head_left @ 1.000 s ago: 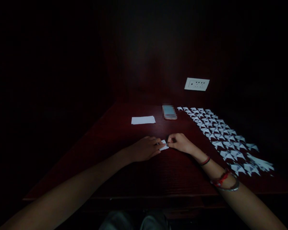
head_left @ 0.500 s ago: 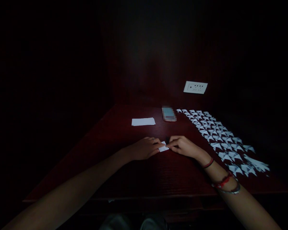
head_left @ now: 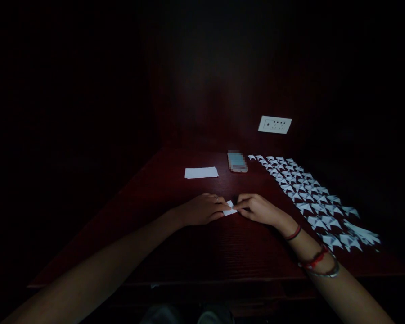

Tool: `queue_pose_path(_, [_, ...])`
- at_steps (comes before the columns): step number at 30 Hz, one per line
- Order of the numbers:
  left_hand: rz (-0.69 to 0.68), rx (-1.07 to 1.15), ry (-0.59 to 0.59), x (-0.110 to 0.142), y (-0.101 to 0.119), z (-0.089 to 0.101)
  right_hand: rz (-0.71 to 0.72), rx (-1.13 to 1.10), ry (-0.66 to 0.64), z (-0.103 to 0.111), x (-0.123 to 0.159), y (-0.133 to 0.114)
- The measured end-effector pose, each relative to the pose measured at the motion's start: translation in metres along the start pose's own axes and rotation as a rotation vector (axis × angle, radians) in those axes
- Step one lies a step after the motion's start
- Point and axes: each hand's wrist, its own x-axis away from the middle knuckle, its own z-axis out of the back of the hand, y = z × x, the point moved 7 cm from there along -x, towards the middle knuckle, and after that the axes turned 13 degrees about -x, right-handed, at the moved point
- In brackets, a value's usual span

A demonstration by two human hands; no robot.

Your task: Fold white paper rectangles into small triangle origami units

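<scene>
A small folded piece of white paper (head_left: 230, 210) lies on the dark red table in front of me, with creases and a pointed top edge. My left hand (head_left: 202, 209), a ring on one finger, holds its left side down, thumb and forefinger closed against it. From the other side, my right hand (head_left: 256, 208) touches the paper's right part with its fingertips drawn together. The fingers cover some of the paper's edges. Beyond my left hand rests a stack of white paper sheets (head_left: 201, 173).
Rows of folded white paper figures (head_left: 299, 180) run along the table's right side, beside a bunch of white paper strips (head_left: 362, 232). A phone (head_left: 237, 161) with a blurred screen lies at the back. A socket panel (head_left: 275, 124) is on the wall. The surroundings are dark.
My right fingertips have shifted slightly leftward over the paper. My left hand stays nearly in place, and the view has tilted up a little.
</scene>
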Motion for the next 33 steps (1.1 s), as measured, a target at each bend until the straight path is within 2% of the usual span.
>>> queue_pose_path(7, [0.053,0.036,0.013,-0.001,-0.004,-0.002,0.005,0.056,-0.025,0.001,0.001,-0.002])
queue_pose_path(16, [-0.001,0.027,0.018,0.000,-0.005,-0.001,-0.003,0.046,-0.061,0.003,0.000,0.002])
queue_pose_path(19, [0.009,0.005,0.024,0.003,-0.005,-0.001,-0.013,0.029,-0.025,0.008,0.002,0.008])
queue_pose_path(24, [0.003,-0.049,0.057,0.005,-0.001,0.001,-0.038,-0.024,0.119,0.018,0.004,0.011])
queue_pose_path(33, [0.024,-0.009,-0.016,0.005,0.005,0.007,-0.095,-0.137,0.087,0.008,-0.002,0.012])
